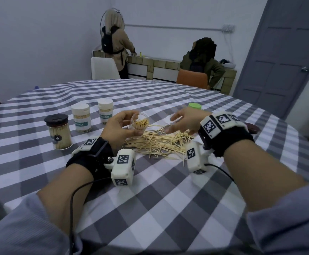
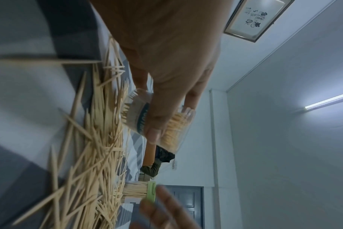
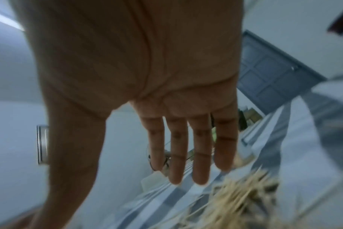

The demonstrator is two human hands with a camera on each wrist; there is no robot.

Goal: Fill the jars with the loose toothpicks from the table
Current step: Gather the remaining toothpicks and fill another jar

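My left hand [image 1: 121,124] grips a clear lidless jar [image 1: 139,124], partly filled with toothpicks and tilted with its mouth toward me, just above the table. In the left wrist view the thumb lies across the jar [image 2: 176,128]. A heap of loose toothpicks [image 1: 159,141] lies on the checked tablecloth [image 1: 168,190] below and right of the jar; the heap [image 2: 92,139] also fills the left wrist view. My right hand [image 1: 182,122] hovers over the heap's right part, fingers [image 3: 200,148] straight and spread, holding nothing.
Three closed jars full of toothpicks stand at the left: a dark-lidded one [image 1: 58,131] and two white-lidded ones [image 1: 81,117] [image 1: 105,110]. A green-lidded jar [image 1: 194,106] stands behind my right hand, a dark lid [image 1: 253,128] lies right of my wrist. Two people and chairs are beyond the table.
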